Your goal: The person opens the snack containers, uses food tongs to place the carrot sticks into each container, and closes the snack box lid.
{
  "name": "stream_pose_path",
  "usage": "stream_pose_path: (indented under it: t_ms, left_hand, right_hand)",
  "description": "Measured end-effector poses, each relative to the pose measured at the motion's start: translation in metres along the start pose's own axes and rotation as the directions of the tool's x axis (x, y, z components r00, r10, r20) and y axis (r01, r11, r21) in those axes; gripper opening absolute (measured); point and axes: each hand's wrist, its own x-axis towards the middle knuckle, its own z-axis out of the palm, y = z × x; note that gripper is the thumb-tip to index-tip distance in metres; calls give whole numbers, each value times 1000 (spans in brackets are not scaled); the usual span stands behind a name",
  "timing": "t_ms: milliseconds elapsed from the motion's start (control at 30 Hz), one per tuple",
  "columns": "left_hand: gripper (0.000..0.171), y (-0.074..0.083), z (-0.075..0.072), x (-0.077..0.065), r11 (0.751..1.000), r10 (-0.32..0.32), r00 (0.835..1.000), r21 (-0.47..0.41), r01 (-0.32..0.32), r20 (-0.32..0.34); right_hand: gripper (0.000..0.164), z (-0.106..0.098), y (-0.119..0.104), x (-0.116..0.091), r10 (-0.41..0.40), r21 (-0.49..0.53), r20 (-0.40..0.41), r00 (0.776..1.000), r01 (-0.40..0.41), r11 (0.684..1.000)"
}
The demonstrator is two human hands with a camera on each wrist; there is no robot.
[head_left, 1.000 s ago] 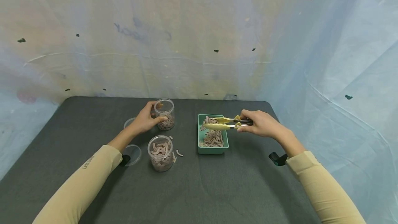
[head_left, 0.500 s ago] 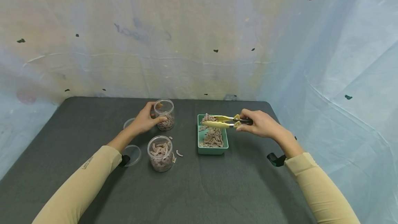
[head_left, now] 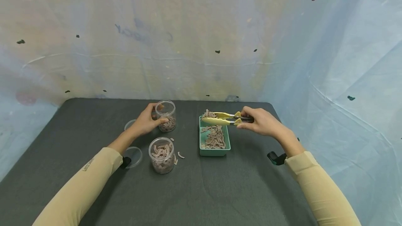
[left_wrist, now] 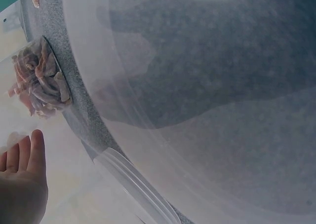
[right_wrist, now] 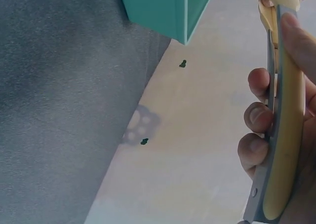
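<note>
My left hand [head_left: 145, 121] grips a clear plastic jar [head_left: 172, 119] at the back left, thumb and fingers round its side. Curved greyish-brown pieces fill roughly its lower half. In my right hand [head_left: 263, 121] are yellow-tipped tongs [head_left: 217, 121], pinching a clump of the same pieces [head_left: 209, 114] over the far end of a green tray [head_left: 215, 152]. More pieces [head_left: 216, 138] lie in the tray. The right wrist view shows fingers and thumb wrapped round the tongs' handles [right_wrist: 286, 135]. The left wrist view shows the left hand's fingertips [left_wrist: 37, 147] below the jar's pieces [left_wrist: 42, 78].
A second clear jar [head_left: 161, 165], fuller with pieces, stands nearer on the dark table [head_left: 194, 191]. Several loose pieces [head_left: 180, 155] lie beside it. Clear lids rest at the left, one nearer [head_left: 135, 157] and one partly behind the left wrist [head_left: 128, 124]. Plastic sheeting [head_left: 188, 37] hangs behind.
The tongs have risen with the clump, moving slightly left and toward the tray's far rim. The right hand has lifted a little with them. The left hand and both jars stay put.
</note>
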Motion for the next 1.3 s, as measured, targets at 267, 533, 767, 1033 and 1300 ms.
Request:
stream_pose_path:
  t_ms: [267,533,767,1033,1300]
  left_hand:
    - [72,-1,-1,0,1000,2,1000,-26,-2,3]
    - [73,0,0,-2,1000,-12,1000,-17,12,1]
    - [72,-1,0,-1,1000,-5,1000,-18,5,-4]
    - [72,1,0,-3,1000,-3,1000,-6,3,-14]
    - [72,3,0,-4,1000,0,1000,0,0,-13]
  right_hand:
    - [31,-7,-5,13,-18,-2,-2,1000,18,1000]
    - [33,-13,-14,27,-12,13,18,1000,12,1000]
    - [30,-16,-20,43,-48,38,19,999,47,998]
    - [33,-19,-29,60,-78,23,17,997,78,997]
    - [35,-18,-38,81,-96,22,34,995,95,995]
